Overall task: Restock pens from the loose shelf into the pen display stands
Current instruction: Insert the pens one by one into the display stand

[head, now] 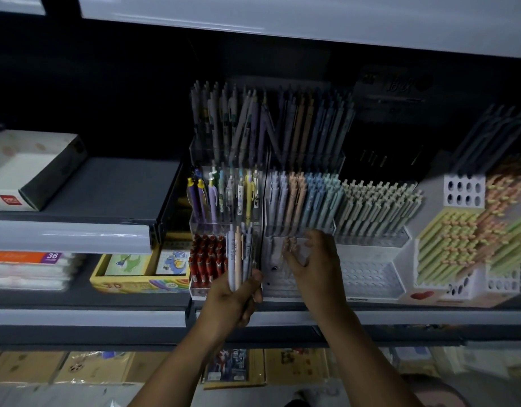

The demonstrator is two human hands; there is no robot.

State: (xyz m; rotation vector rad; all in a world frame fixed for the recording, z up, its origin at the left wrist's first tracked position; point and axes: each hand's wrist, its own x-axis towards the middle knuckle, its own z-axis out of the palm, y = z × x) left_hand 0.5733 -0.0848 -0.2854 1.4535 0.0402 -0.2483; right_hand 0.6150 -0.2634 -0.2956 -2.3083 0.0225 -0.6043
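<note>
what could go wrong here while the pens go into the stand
The left hand grips the bundle of pens by the lower ends only, so one might slip and drop off the shelf. The right hand works just under the row of pastel pens and could knock them askew. The light is dim, so a pen may land in the wrong row.

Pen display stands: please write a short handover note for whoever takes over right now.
Left hand grips a bundle of pastel pens, upright, in front of the stands.
Right hand reaches into the front row of the middle stand; blur hides whether it pinches a pen.
Done: that stand's upper rows are full.
Left: its front row is mostly empty holes, and the bundle must go in.
</note>
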